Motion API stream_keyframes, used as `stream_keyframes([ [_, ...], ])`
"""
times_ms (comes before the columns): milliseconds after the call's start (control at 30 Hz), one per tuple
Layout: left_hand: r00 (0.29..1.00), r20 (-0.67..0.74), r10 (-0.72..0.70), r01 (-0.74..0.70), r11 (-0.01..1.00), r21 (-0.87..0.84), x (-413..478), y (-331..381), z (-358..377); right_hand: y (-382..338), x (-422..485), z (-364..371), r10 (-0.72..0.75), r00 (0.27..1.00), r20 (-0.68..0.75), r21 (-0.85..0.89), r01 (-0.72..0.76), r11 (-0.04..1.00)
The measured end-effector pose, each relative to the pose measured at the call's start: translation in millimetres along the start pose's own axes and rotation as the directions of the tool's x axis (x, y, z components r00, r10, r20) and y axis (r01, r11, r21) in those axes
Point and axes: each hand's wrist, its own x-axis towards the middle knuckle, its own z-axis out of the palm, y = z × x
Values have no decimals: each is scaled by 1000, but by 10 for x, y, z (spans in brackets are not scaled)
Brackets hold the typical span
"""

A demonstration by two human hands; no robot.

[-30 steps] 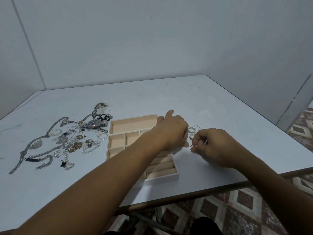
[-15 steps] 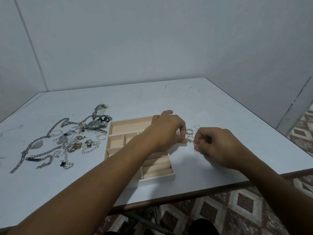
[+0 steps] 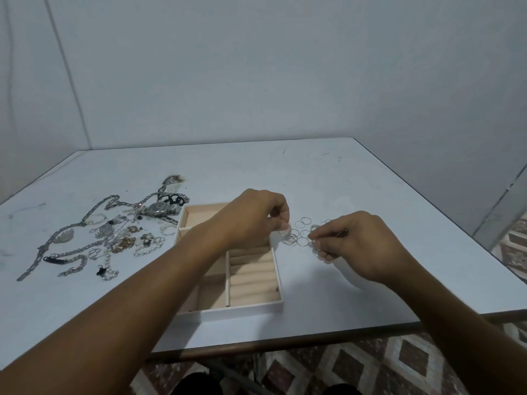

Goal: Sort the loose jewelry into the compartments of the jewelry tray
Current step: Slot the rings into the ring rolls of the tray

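A white jewelry tray (image 3: 256, 305) with beige compartments lies on the table, partly under my left forearm; its ring-roll section faces me. Just right of it lies a cluster of thin silver rings (image 3: 302, 232). My left hand (image 3: 256, 216) reaches across the tray and pinches a ring at the cluster's left edge. My right hand (image 3: 350, 240) has its fingers curled and pinches rings at the cluster's right edge. A pile of chains, bracelets, earrings and a wristwatch (image 3: 161, 209) is spread left of the tray.
The white table (image 3: 356, 181) stands in a corner of pale walls. Its near edge (image 3: 285, 343) runs below my forearms, with patterned floor tiles beneath. The loose jewelry pile (image 3: 108, 238) covers the table's left part.
Both hands stayed at the ring cluster. My left hand's fingers curled down onto a ring at the cluster's left side; my right hand kept its pinch with little shift.
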Motion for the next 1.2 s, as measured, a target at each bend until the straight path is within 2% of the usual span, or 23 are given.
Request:
stream_keyframes([
  [300, 999, -40, -25, 24, 1000, -15, -207, -253, -239, -197, 105, 266, -16, 1000, -6, 43, 16, 999],
  [400, 997, -62, -50, 48, 998, -28, -269, -363, -287, -280, 105, 350, -22, 1000, -18, 17, 22, 1000],
  [533, 995, -71, -69, 59, 989, -133, -363, -486, -309, -385, 120, 447, -39, 998, -46, -20, 38, 999],
  [633, 996, -71, -62, 51, 987, -150, -392, -540, -324, -434, 153, 517, -60, 995, -78, -97, 52, 994],
  [900, 999, -35, -21, 17, 995, -98, -372, -570, -333, -571, 266, 643, -115, 987, -114, -172, 94, 981],
  [1200, 991, -132, -12, 4, 998, -62, -399, -612, -322, -598, 325, 693, -178, 978, -105, -267, 144, 953],
])
